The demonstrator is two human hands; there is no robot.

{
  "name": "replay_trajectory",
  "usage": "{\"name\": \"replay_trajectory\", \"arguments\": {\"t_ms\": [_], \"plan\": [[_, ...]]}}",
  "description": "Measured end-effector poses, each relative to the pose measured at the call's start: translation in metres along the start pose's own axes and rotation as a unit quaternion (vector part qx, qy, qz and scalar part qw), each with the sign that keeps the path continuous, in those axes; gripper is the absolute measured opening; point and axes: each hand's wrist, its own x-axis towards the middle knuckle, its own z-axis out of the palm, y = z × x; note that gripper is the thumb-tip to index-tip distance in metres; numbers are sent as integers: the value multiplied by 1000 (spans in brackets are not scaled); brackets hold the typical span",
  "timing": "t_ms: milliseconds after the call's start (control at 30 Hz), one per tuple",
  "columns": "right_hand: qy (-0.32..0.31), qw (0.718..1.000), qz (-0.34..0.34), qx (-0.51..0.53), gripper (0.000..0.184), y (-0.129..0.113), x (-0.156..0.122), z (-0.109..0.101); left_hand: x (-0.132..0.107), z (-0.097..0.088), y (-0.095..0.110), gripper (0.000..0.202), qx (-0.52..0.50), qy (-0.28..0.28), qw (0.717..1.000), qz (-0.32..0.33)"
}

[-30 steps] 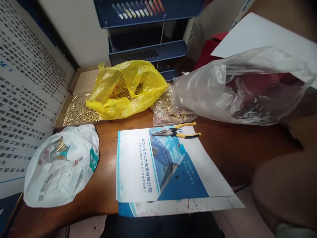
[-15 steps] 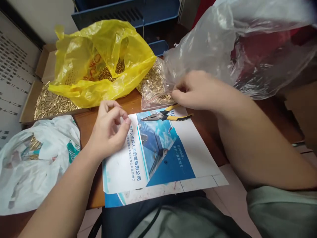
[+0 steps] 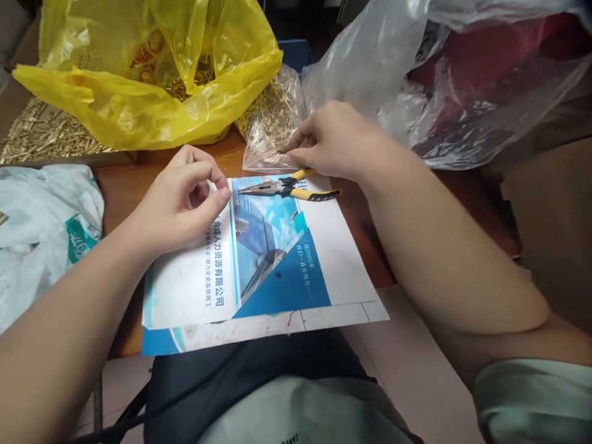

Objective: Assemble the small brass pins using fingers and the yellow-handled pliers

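Note:
My left hand (image 3: 189, 203) rests over the left part of a printed sheet (image 3: 346, 246), with thumb and forefinger pinched together beside the tips of the pliers. Anything between those fingertips is too small to make out. Yellow-and-black long-nose pliers (image 3: 296, 187) lie across the sheet's top edge. Farther right, my right hand (image 3: 330, 139) has its fingers closed at the mouth of a clear zip bag (image 3: 266, 148) of small brass-coloured pieces. What these fingertips grip is hidden among the pieces and plastic.
A yellow plastic bag (image 3: 139, 117) holding brass-coloured pieces stands behind my left hand. Left of it lies a cardboard box of thin brass-coloured pieces (image 3: 46, 132). A white bag (image 3: 41, 209) is at the left, and a large clear bag (image 3: 370, 80) at the back right.
The camera view has shifted, so the table things appear farther left and higher. My right fingers have moved in slightly at the zip bag's mouth. My left hand keeps its pinched pose.

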Motion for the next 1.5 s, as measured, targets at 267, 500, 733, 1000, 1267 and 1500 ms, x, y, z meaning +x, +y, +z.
{"name": "replay_trajectory", "arguments": {"t_ms": [267,500,733,1000,1267,1500], "plan": [[0,998,-31,61,5,7,6,7,0,1,3,14,1,-49,999,-8],[71,994,-11,83,25,12,10,6,2,1,5,18,5,-45,999,-8],[177,874,-278,357,19,-28,-24,9,1,2,23,25,-103,-47,992,-55],[55,768,-284,572,19,-59,-20,35,0,9,24,34,-396,6,896,-203],[142,812,-319,468,16,-62,-21,38,2,-1,29,32,-507,41,809,-295],[297,869,-256,302,20,0,-33,-29,7,-5,28,17,-455,25,835,-308]]}}
